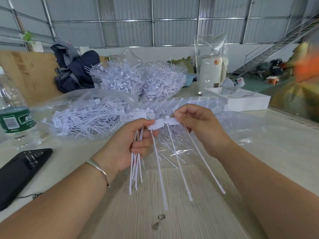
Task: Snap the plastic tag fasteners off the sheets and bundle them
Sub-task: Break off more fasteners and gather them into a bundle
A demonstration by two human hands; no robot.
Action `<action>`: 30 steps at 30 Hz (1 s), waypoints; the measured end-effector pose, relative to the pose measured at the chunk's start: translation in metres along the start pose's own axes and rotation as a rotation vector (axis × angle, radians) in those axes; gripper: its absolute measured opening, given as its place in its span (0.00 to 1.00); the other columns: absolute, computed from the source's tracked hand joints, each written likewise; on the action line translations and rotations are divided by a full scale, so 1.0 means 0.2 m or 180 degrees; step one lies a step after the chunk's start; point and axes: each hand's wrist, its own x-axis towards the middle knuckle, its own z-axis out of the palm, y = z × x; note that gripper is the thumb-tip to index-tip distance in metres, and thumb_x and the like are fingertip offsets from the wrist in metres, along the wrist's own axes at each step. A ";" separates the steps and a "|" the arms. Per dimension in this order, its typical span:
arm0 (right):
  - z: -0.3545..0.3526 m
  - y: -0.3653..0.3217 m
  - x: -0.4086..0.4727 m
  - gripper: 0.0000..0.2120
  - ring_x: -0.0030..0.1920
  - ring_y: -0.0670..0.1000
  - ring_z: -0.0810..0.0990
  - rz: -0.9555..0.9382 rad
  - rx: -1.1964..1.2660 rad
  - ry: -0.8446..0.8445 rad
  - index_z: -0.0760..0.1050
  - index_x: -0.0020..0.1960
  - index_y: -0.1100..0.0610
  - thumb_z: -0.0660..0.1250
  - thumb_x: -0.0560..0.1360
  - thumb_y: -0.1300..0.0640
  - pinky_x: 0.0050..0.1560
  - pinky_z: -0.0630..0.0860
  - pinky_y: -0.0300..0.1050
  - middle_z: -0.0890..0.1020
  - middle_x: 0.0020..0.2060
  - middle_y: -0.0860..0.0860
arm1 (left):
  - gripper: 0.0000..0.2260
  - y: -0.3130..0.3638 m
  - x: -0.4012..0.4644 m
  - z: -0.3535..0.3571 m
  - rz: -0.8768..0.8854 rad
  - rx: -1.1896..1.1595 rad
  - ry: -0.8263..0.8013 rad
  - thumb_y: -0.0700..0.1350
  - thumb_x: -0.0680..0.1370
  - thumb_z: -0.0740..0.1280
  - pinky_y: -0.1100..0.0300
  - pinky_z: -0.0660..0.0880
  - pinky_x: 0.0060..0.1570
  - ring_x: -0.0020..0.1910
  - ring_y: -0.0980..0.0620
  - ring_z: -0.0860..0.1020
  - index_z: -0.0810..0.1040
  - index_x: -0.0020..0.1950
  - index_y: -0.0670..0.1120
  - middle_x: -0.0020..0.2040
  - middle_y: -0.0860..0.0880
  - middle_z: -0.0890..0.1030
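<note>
Grey metal walls stand behind a pale wooden bench (172,195). Both hands are up over the bench. The left hand (136,144) has its grip closed around a bunch of white tag fasteners (136,166), and its thumb and finger pinch the flat head of one more. The right hand (198,128) pinches the small sheet (172,121) next to it, with two long tails hanging down. Clear bags full of loose fasteners (89,118) lie behind the hands, and two bigger bags (138,80) sit farther back. A black phone (20,168) and a water bottle (12,107) are on the left. A white box (241,100) is on the right.
</note>
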 end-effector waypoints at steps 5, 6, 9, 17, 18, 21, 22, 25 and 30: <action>0.00 0.00 0.00 0.07 0.28 0.38 0.73 0.0009 -0.0007 -0.0147 0.79 0.41 0.65 0.64 0.76 0.70 0.34 0.67 0.27 0.80 0.35 0.54 | 0.06 -0.01 0.01 -0.01 0.0099 0.1006 0.0206 0.47 0.70 0.70 0.69 0.52 0.15 0.18 0.59 0.56 0.75 0.36 0.48 0.26 0.53 0.67; 0.00 0.00 0.00 0.08 0.28 0.38 0.73 0.0021 -0.0010 -0.0209 0.79 0.41 0.65 0.63 0.76 0.71 0.34 0.67 0.27 0.79 0.34 0.54 | 0.06 -0.02 0.01 0.00 0.0080 0.1266 0.0265 0.47 0.70 0.71 0.69 0.52 0.16 0.18 0.58 0.56 0.76 0.36 0.49 0.25 0.53 0.66; 0.00 0.00 -0.01 0.11 0.32 0.40 0.75 0.0115 -0.0257 -0.0440 0.79 0.37 0.64 0.63 0.75 0.70 0.39 0.68 0.28 0.79 0.31 0.52 | 0.10 -0.03 0.00 0.01 0.0050 0.1954 0.0669 0.46 0.69 0.76 0.69 0.55 0.17 0.18 0.57 0.59 0.77 0.31 0.50 0.24 0.53 0.66; -0.03 -0.03 0.00 0.07 0.29 0.38 0.71 0.0034 -0.0223 -0.0191 0.77 0.37 0.63 0.61 0.71 0.68 0.34 0.65 0.27 0.76 0.28 0.44 | 0.09 0.00 0.01 -0.03 0.0256 0.1425 0.0842 0.39 0.63 0.78 0.67 0.55 0.16 0.21 0.58 0.60 0.79 0.33 0.46 0.25 0.54 0.72; -0.03 -0.03 0.00 0.07 0.29 0.38 0.70 0.0073 -0.0295 -0.0173 0.76 0.37 0.62 0.60 0.68 0.66 0.33 0.65 0.27 0.74 0.28 0.43 | 0.08 -0.01 0.01 -0.03 0.0276 0.1472 0.0854 0.42 0.64 0.78 0.67 0.56 0.17 0.22 0.58 0.62 0.80 0.31 0.47 0.27 0.52 0.74; -0.01 -0.01 0.00 0.09 0.30 0.42 0.68 0.0173 -0.0656 -0.0183 0.77 0.39 0.62 0.58 0.70 0.67 0.36 0.64 0.36 0.73 0.31 0.52 | 0.07 -0.02 0.03 -0.01 0.0368 0.1289 0.0881 0.46 0.69 0.75 0.66 0.64 0.21 0.25 0.57 0.73 0.81 0.35 0.45 0.33 0.49 0.80; -0.01 0.00 0.00 0.10 0.32 0.45 0.69 0.0190 -0.0775 -0.0198 0.77 0.40 0.63 0.57 0.72 0.69 0.37 0.64 0.40 0.74 0.33 0.59 | 0.07 -0.03 0.03 -0.01 0.0393 0.1157 0.0875 0.46 0.71 0.74 0.66 0.67 0.20 0.24 0.57 0.74 0.80 0.38 0.44 0.32 0.48 0.80; 0.01 0.00 -0.01 0.13 0.37 0.54 0.70 0.0228 -0.1057 -0.0243 0.78 0.43 0.60 0.57 0.75 0.70 0.39 0.64 0.45 0.77 0.43 0.69 | 0.11 -0.03 0.01 -0.01 0.0448 0.1253 0.0784 0.51 0.74 0.71 0.67 0.63 0.19 0.20 0.57 0.67 0.75 0.39 0.46 0.26 0.51 0.70; 0.02 0.02 -0.01 0.12 0.42 0.59 0.74 -0.0004 -0.1216 -0.0307 0.78 0.49 0.56 0.60 0.74 0.69 0.43 0.69 0.44 0.77 0.44 0.60 | 0.16 -0.04 -0.01 0.01 0.0445 0.1795 0.0675 0.59 0.65 0.73 0.67 0.56 0.20 0.21 0.56 0.59 0.76 0.39 0.48 0.26 0.54 0.63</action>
